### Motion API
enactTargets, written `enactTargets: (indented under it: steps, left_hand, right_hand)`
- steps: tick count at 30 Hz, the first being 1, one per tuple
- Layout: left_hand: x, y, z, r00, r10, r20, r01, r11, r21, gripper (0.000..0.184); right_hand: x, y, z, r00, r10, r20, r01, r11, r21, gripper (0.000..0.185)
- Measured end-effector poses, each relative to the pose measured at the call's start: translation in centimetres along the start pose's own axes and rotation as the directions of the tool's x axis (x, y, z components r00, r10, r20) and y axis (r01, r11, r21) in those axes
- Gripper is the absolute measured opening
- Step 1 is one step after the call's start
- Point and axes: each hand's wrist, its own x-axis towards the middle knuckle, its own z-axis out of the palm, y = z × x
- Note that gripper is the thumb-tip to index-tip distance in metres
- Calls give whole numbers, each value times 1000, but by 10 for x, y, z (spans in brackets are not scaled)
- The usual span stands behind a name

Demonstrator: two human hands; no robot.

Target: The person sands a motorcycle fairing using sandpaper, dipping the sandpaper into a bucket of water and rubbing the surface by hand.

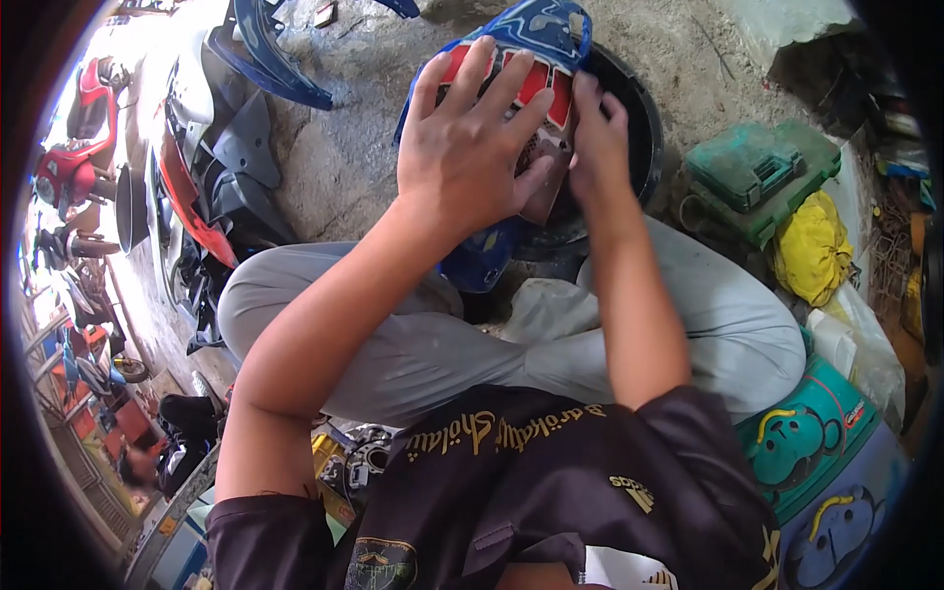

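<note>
A blue, red and white motorcycle body panel (544, 31) with printed graphics lies tilted over a black basin (644, 128) in front of my crossed legs. My left hand (462, 138) rests flat across the panel's red part, fingers spread. At the panel's right edge, my right hand (600, 138) has bent fingers closed against its side; its thumb is mostly hidden. Between the hands a brownish, perforated part of the panel shows. Below them, a blue piece (479, 258) sits near my shin; whether it belongs to the same panel I cannot tell.
Another blue panel (270, 64) lies on the concrete floor, beside stacked dark and red fairings (236, 147). On the right are a green tool case (752, 172), a yellow bag (814, 251) and a teal box (836, 423). Metal engine parts (364, 457) sit by my left side.
</note>
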Motion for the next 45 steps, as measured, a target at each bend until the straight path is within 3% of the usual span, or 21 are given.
enactTargets:
  steps: [2, 8, 12, 16, 20, 24, 25, 28, 29, 32, 36, 39, 40, 45]
  left_hand:
    - [3, -1, -1, 1000, 9, -14, -9, 1000, 4, 58]
    - [4, -1, 0, 1000, -6, -10, 6, 1000, -7, 59]
    - [2, -2, -1, 1000, 2, -11, -2, 1000, 2, 59]
    - [2, -4, 2, 1000, -11, -22, 11, 1000, 7, 60]
    - [5, -4, 3, 999, -41, -16, 41, 998, 39, 60]
    - [4, -5, 2, 999, -34, -23, 35, 999, 26, 59]
    - [4, -6, 3, 999, -31, -29, 32, 999, 19, 57]
    - [2, -7, 3, 999, -39, -31, 39, 999, 9, 55]
    - [2, -7, 4, 998, -42, -35, 43, 999, 16, 56]
    - [3, -6, 2, 999, -37, -32, 38, 999, 27, 57]
    - [4, -6, 1, 999, -35, -27, 35, 999, 12, 60]
    - [2, -8, 2, 999, -26, -27, 27, 1000, 11, 61]
    - [3, -8, 2, 999, -32, -29, 32, 999, 7, 61]
    - [4, -8, 2, 999, -34, -39, 34, 999, 4, 62]
  right_hand:
    - [11, -6, 0, 997, -52, 50, 52, 999, -6, 101]
    - [-48, 10, -1, 999, -43, -3, 43, 999, 20, 100]
    - [9, -16, 9, 999, -45, -4, 44, 985, -166, 97]
    - [-24, 9, -4, 997, -27, 78, 26, 1000, 13, 97]
    - [-53, 4, 5, 1000, 7, 5, -7, 998, -59, 84]
    - [37, 2, 16, 998, -32, 53, 33, 999, -12, 83]
    - [41, -5, 13, 996, 42, 80, -39, 998, -44, 78]
    - [0, 6, 3, 1000, 7, 19, -6, 997, -73, 77]
    - [-25, 7, 0, 999, 40, -11, -41, 993, -114, 80]
    - [-46, 22, -6, 994, -28, 108, 29, 999, -14, 111]
    - [32, 2, 14, 996, -68, 56, 72, 995, -63, 102]
    - [22, -14, 10, 999, 27, 45, -18, 981, -192, 98]
    - [13, 1, 4, 1000, -10, 2, 11, 981, -195, 98]
    - [-48, 17, 6, 998, -67, -3, 67, 997, -45, 104]
